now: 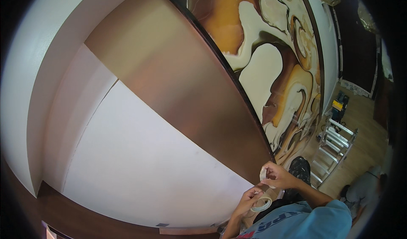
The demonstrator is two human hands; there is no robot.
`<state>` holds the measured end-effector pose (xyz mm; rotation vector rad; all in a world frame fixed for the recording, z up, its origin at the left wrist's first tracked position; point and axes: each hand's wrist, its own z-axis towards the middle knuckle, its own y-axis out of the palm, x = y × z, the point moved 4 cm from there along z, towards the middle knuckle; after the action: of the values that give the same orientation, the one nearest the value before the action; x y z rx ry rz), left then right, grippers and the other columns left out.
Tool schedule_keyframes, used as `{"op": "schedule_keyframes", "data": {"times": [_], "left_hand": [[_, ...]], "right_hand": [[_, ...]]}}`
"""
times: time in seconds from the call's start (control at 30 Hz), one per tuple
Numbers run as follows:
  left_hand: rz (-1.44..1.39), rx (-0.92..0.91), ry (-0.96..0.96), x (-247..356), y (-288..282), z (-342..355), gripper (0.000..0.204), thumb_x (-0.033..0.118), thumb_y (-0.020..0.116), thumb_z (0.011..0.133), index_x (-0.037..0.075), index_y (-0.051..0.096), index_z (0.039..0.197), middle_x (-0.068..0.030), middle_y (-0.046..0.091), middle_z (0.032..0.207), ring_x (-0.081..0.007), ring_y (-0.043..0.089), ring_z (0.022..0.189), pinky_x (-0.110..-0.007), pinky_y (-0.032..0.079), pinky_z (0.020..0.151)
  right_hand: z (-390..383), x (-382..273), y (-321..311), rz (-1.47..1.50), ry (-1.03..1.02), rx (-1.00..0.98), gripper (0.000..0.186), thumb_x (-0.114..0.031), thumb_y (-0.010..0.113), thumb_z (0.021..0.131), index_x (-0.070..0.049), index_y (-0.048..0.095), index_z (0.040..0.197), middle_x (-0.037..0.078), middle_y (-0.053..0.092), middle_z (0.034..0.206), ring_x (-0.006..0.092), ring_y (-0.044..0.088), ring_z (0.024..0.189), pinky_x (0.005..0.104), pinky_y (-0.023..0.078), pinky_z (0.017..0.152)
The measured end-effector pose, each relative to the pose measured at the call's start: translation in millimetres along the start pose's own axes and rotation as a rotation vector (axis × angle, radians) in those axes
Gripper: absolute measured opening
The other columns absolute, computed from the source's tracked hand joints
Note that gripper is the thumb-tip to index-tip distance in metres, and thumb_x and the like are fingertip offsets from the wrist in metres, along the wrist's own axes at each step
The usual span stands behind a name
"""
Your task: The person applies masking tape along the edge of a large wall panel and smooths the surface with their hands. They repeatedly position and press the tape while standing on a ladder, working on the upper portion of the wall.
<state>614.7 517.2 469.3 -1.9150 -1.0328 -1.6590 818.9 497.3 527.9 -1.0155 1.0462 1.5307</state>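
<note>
A roll of pale masking tape (262,204) hangs at my left hand (249,200), whose fingers are curled round its edge. My right hand (277,176), just above and to the right, pinches a short whitish strip of tape (263,174). Whether this strip joins the roll cannot be made out. Both hands are close together in front of my blue shirt (309,222), by the lower end of a dark trim strip (237,80).
To the left spread a white panel (157,154) and a glossy brown panel (186,86). Beyond the trim is a swirled marble-patterned panel (258,65). An aluminium ladder (333,148) stands at right, near a yellow-and-dark tool (338,105). Another person (366,192) is low at far right.
</note>
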Motion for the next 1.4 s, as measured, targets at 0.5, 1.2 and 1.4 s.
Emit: {"op": "schedule_keyframes", "data": {"times": [0.5,1.2,1.4], "left_hand": [[-0.538,-0.018,-0.098,-19,18,16,0.020,0.025,0.054,0.110,0.007,0.058,0.103,-0.0033,0.062,0.091,-0.0044,0.043,0.051,-0.018,0.036,0.047],[-0.762,-0.061,-0.059,-33,33,28,0.021,0.029,0.053,0.111,0.009,0.058,0.105,-0.0005,0.060,0.101,-0.0039,0.043,0.052,-0.019,0.038,0.047],[-0.803,-0.045,-0.082,-28,41,30,0.023,0.032,0.053,0.110,0.010,0.058,0.105,-0.0055,0.067,0.109,-0.0044,0.042,0.051,-0.019,0.036,0.046]], "right_hand": [[-13,13,-17,0.030,-0.028,0.221,0.017,-0.009,0.062,0.103,0.003,0.071,0.094,0.008,0.067,0.104,0.0122,0.064,0.095,0.0274,0.053,0.081],[-11,20,-3,0.625,-0.001,0.252,0.024,-0.024,0.059,0.107,-0.005,0.056,0.093,0.005,0.057,0.081,0.0207,0.065,0.081,0.0339,0.057,0.072],[-14,17,-3,0.630,-0.039,0.300,0.028,-0.027,0.059,0.107,-0.007,0.054,0.087,0.003,0.054,0.077,0.0175,0.060,0.078,0.0333,0.053,0.072]]}}
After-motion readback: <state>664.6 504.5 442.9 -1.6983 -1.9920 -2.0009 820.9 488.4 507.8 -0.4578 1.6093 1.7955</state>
